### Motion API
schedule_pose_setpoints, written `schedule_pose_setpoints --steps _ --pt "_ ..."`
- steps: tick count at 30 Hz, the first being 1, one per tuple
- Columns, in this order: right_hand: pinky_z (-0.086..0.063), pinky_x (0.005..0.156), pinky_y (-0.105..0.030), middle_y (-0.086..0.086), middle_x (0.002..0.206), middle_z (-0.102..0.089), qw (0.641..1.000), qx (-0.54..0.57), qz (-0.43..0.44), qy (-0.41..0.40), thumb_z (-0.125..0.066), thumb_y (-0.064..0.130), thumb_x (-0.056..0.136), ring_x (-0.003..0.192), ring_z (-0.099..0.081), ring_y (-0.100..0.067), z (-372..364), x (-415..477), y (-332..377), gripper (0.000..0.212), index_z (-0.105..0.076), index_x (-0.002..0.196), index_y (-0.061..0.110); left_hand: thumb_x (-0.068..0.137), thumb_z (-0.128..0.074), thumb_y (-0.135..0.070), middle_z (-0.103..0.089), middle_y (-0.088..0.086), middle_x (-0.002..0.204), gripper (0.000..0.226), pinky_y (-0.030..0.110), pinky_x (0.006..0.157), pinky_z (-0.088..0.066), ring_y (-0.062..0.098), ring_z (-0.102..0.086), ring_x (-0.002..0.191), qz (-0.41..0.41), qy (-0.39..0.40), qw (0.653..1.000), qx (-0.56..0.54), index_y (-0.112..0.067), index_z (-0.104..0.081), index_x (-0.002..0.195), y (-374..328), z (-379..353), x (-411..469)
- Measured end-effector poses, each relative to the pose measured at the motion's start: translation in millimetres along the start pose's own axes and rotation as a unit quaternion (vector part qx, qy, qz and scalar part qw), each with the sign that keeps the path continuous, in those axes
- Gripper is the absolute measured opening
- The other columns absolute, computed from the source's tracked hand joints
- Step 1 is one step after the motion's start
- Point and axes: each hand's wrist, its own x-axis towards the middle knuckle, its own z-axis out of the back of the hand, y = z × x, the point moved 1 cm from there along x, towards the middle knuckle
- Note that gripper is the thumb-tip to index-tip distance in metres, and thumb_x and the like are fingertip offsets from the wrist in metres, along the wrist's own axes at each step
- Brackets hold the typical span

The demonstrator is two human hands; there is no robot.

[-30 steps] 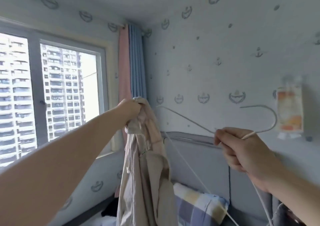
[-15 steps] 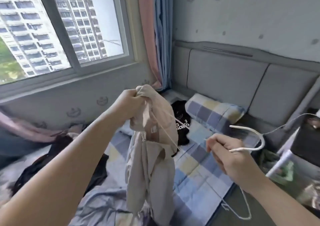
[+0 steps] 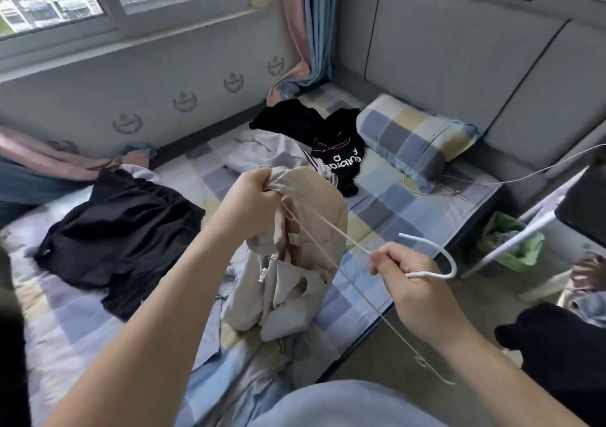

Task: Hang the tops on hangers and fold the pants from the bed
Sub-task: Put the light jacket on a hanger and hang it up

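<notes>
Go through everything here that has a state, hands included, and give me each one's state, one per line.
beige top: bunched, hanging from the grip of the left hand.
white hanger: held below its hook by the right hand, one arm reaching into the beige top.
black garment: spread unfolded on the bed.
black printed top: crumpled beside the pillow.
curtain: drawn aside.

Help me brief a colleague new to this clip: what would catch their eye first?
Centre frame, the left hand grips a crumpled beige cloth top, while the right hand holds a thin white wire hanger whose arm reaches into it. Left of that, a black garment lies spread on the checked sheet; another black top with white lettering lies by the checked pillow.
</notes>
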Motion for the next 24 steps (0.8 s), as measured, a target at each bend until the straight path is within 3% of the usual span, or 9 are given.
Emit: schedule_pose_setpoints --steps 4,8,11,14,18,21,23,24 --pt "-0.022 0.043 -0.018 0.005 0.045 -0.032 0.999 -0.031 0.011 -0.014 -0.051 0.013 0.103 0.042 -0.026 -0.007 1.4 2.9 -9.5 0.031 -0.054 0.073 0.004 0.085 -0.049 -0.005 -0.04 0.002 0.063 0.013 0.031 0.055 -0.03 0.018 -0.036 0.058 -0.022 0.015 0.999 0.033 -0.004 -0.042 0.074 -13.4 -12.3 -13.3" --pt "-0.026 0.05 -0.021 0.007 0.05 -0.034 0.999 -0.017 -0.029 0.015 -0.05 0.013 0.101 0.049 -0.029 -0.007 -9.0 17.5 -14.6 0.031 -0.048 0.076 -0.004 0.088 -0.052 -0.011 -0.043 -0.001 0.059 0.007 0.024 0.045 -0.029 0.014 -0.035 0.045 -0.029 0.095 0.995 0.005 -0.005 -0.054 0.085 -31.8 -32.4 -29.4" --pt "-0.026 0.05 -0.018 0.01 0.052 -0.034 0.999 0.036 0.024 0.006 -0.051 0.02 0.099 0.049 -0.029 -0.004 -13.0 14.7 -10.1 0.036 -0.048 0.075 -0.007 0.089 -0.056 -0.016 -0.047 -0.004 0.055 0.009 0.021 0.043 -0.031 0.012 -0.038 0.043 -0.034 0.108 0.994 0.007 -0.007 -0.058 0.091 -37.8 -45.8 -38.1" --pt "-0.027 0.051 -0.013 0.014 0.052 -0.037 0.996 0.08 0.036 0.007 -0.05 0.022 0.097 0.049 -0.033 -0.003 -14.1 11.9 -13.7 0.034 -0.05 0.071 0.0 0.089 -0.057 -0.015 -0.051 -0.008 0.053 0.004 0.018 0.04 -0.032 0.008 -0.041 0.039 -0.04 0.108 0.993 0.0 -0.015 -0.061 0.089 -41.1 -46.8 -41.7" --pt "-0.037 0.064 -0.024 0.012 0.062 -0.051 0.991 0.128 -0.025 0.014 -0.053 0.013 0.099 0.063 -0.046 -0.006 -27.4 14.9 -25.0 0.038 -0.061 0.064 0.026 0.088 -0.059 -0.014 -0.049 -0.011 0.053 0.02 0.02 0.04 -0.029 0.005 -0.035 0.039 -0.078 0.179 0.976 0.097 -0.023 -0.054 0.071 -48.7 -54.5 -51.0" --pt "-0.036 0.056 -0.01 0.019 0.059 -0.049 0.982 0.19 0.018 -0.011 -0.051 0.014 0.098 0.054 -0.045 0.001 -29.5 7.2 -23.3 0.03 -0.06 0.07 0.022 0.088 -0.062 -0.017 -0.059 -0.007 0.057 0.014 0.017 0.041 -0.032 0.004 -0.04 0.043 -0.072 0.19 0.974 0.095 -0.015 -0.06 0.074 -47.4 -57.4 -56.6" --pt "-0.044 0.06 -0.018 0.013 0.062 -0.054 0.979 0.203 0.011 -0.026 -0.053 0.012 0.096 0.061 -0.05 0.0 -30.3 9.3 -25.6 0.028 -0.064 0.073 0.021 0.087 -0.062 -0.018 -0.062 -0.006 0.059 0.014 0.018 0.043 -0.035 0.008 -0.045 0.049 -0.081 0.189 0.974 0.099 -0.015 -0.061 0.073 -45.4 -60.2 -61.4" --pt "-0.044 0.063 -0.036 0.001 0.067 -0.058 0.978 0.205 -0.008 -0.033 -0.054 0.011 0.096 0.068 -0.053 -0.008 -32.6 12.3 -28.7 0.023 -0.066 0.076 0.016 0.088 -0.062 -0.018 -0.059 -0.005 0.058 0.014 0.019 0.043 -0.035 0.01 -0.045 0.049 -0.089 0.189 0.972 0.109 -0.016 -0.061 0.074 -44.6 -63.4 -64.5"
